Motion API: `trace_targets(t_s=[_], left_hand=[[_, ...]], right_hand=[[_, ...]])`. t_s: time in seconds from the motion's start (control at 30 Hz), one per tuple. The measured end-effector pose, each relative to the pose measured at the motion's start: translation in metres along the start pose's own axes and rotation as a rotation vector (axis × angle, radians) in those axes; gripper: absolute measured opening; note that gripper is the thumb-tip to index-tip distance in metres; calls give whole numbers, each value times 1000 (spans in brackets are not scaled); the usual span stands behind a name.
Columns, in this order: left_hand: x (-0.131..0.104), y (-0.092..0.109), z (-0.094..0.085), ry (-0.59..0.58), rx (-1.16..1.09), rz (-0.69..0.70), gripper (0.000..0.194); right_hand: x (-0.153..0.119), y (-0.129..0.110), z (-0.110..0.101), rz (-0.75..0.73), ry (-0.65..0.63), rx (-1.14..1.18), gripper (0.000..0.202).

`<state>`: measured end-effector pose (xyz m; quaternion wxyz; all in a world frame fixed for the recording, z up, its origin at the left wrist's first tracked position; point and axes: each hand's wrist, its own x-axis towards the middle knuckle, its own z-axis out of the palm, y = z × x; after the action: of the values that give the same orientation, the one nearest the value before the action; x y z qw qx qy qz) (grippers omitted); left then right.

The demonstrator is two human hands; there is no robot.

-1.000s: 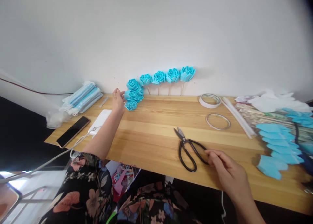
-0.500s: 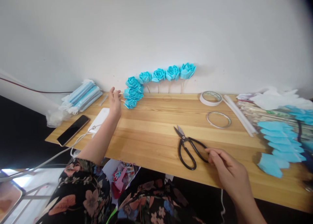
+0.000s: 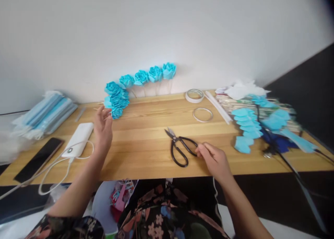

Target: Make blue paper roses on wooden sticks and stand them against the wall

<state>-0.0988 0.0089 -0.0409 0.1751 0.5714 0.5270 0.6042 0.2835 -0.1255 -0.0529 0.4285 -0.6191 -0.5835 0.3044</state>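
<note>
Black-handled scissors (image 3: 180,145) lie on the wooden table with their blades slightly apart, pointing away to the left. My right hand (image 3: 215,160) pinches the end of one handle loop between thumb and fingers. On the left, my left hand (image 3: 103,129) is raised, fingers loosely curled and apart, with nothing seen in it. Just beyond its fingertips is a heap of blue crepe-paper flowers (image 3: 117,98), lying on their sides. Several more blue paper flowers (image 3: 155,74) on thin stems lean in a row against the wall.
Left: packs of face masks (image 3: 49,113), a phone (image 3: 39,160), and a white power bank (image 3: 78,140) with its cable. Right: two tape rolls (image 3: 194,96), white sticks (image 3: 218,107), blue paper petals (image 3: 246,122), a glue gun's cord area (image 3: 271,145). Below the edge is a bin (image 3: 100,204).
The view has swung to the right, showing more of the table's right end. My left hand has drawn back from the flower heap towards me. My right hand stays on the scissors handle.
</note>
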Motion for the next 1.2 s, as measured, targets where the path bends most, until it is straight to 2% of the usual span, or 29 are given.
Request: trace_targets(t_s=[0.2, 0.3, 0.37, 0.47, 0.63, 0.73, 0.87, 1.0, 1.1, 1.2], left_hand=[[-24, 13, 21, -154, 52, 39, 50], [-34, 20, 28, -233, 87, 42, 44], [-39, 22, 31, -282, 116, 55, 40], [-44, 24, 34, -333, 135, 62, 37], [-50, 33, 39, -431, 110, 131, 37], [-52, 38, 38, -482, 121, 184, 35], [-57, 33, 32, -567, 190, 197, 37], [-64, 26, 31, -655, 240, 177, 39], [-68, 28, 35, -720, 217, 168, 39], [-66, 33, 40, -762, 175, 191, 39]], right_hand=[[-1, 1, 3, -27, -6, -4, 40], [4, 4, -4, -68, -30, -78, 30], [15, 5, -14, -164, 1, -212, 24], [41, 5, -32, -317, 46, -505, 27], [89, 9, -43, -324, -31, -887, 27], [103, 14, -38, -283, -53, -990, 22], [105, 10, -26, -279, -82, -992, 19], [105, -6, -6, -364, -179, -929, 19], [105, -20, 6, -426, -246, -893, 20], [92, -34, 8, -478, -226, -824, 22]])
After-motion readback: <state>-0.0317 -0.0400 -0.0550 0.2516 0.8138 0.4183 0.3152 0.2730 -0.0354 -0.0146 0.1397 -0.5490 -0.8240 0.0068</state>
